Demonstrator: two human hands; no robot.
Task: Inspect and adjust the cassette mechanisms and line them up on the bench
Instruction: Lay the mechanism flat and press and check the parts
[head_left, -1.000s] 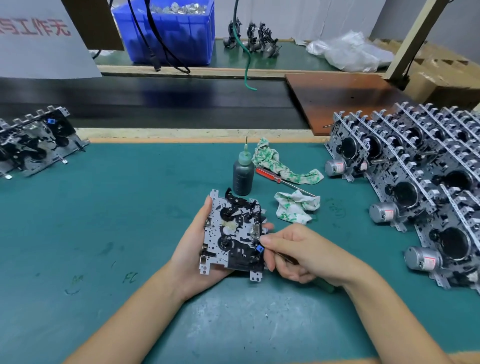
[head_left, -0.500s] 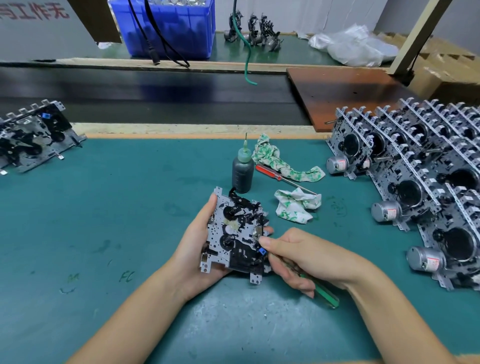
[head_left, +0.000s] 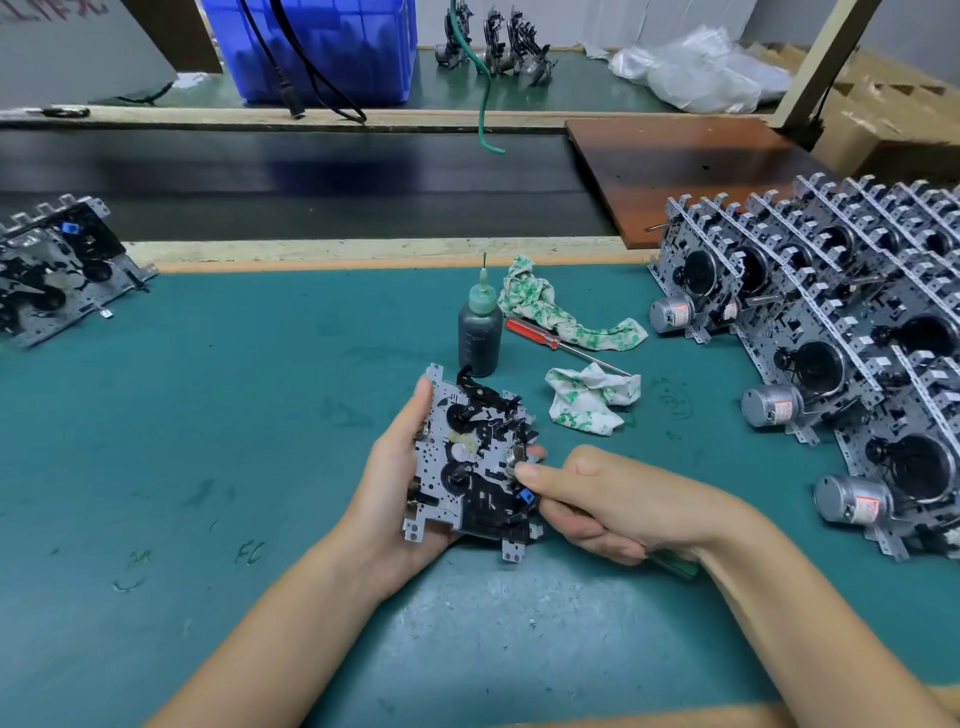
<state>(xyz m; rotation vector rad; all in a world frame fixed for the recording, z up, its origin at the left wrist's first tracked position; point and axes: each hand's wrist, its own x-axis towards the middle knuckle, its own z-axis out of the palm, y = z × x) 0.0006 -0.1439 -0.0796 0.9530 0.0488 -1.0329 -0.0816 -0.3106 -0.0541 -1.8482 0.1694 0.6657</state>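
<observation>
Head view: I see the cassette mechanism (head_left: 475, 460) at frame centre, above the worktop (head_left: 208, 415).
Look: perforated grey plate, black gears, blue tab.
Left hand (head_left: 400, 486): wraps its edge.
Right hand (head_left: 608, 501): curled around a green-handled tool (head_left: 672, 564), thumb on the mechanism.

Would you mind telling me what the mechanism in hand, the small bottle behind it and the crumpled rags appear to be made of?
Cassette mechanism: stamped sheet metal by its grey, punched plate, with black parts that look like plastic.
Bottle: probably soft translucent plastic, dark liquid showing through, with a green nozzle.
Rags: white cloth with a green print, creased and limp.
</observation>
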